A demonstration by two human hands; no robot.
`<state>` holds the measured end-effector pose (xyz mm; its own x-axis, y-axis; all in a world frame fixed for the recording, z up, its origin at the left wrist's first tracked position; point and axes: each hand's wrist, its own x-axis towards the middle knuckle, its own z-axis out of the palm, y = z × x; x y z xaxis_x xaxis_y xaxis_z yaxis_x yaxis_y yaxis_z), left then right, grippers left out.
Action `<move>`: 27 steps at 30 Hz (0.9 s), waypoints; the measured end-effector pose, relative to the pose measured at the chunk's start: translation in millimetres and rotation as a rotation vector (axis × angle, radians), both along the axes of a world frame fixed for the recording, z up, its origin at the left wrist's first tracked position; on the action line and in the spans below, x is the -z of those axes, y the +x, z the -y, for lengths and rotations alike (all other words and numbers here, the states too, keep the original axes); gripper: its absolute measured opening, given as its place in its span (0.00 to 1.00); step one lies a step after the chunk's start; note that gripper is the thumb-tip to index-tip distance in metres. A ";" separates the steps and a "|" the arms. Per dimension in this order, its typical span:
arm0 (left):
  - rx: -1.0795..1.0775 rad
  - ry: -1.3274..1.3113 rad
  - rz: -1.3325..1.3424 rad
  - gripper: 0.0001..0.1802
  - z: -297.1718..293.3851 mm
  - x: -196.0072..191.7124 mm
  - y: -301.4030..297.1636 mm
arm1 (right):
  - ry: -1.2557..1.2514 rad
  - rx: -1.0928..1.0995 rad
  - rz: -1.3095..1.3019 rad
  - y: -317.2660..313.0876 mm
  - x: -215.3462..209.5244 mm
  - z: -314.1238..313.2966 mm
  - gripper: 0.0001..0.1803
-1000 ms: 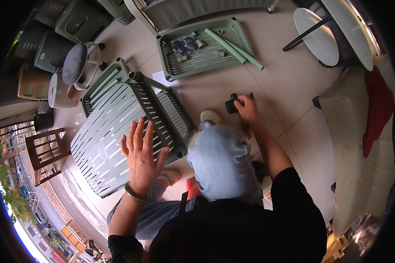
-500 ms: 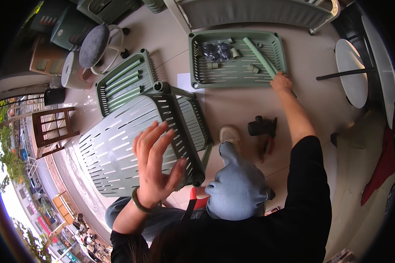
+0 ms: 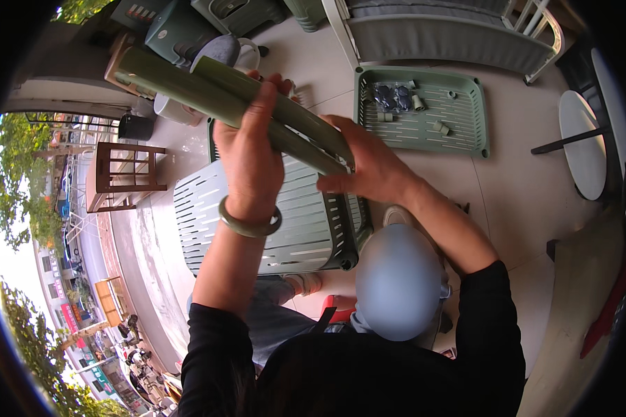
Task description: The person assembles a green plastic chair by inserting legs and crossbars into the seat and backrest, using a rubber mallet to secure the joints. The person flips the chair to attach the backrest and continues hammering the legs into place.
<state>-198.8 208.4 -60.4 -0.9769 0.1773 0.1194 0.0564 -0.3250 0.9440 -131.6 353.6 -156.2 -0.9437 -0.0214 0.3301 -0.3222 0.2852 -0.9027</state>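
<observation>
Outside, at far left, pale markings, too small to be read, are carried by a red sign point(image 3: 71, 323). Two green tubes point(image 3: 209, 103) are held up above a slotted green rack point(image 3: 292, 226), slanted toward the upper left. Their middles are gripped by the left hand point(image 3: 252, 163), thumb laid across; their near ends are clasped by the right hand point(image 3: 379, 167), its forearm angled inward.
</observation>
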 end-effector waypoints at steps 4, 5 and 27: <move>-0.127 -0.066 -0.352 0.25 60.7 -62.6 -1.9 | -0.558 0.056 0.055 -70.9 -8.6 -12.8 0.15; -0.186 -0.076 -0.333 0.24 74.9 -74.9 3.8 | -0.631 0.021 -0.060 -88.7 -7.0 -12.8 0.15; 0.117 -0.307 -0.361 0.16 36.7 -47.6 -54.6 | -0.369 -0.138 0.003 -112.1 1.1 50.8 0.17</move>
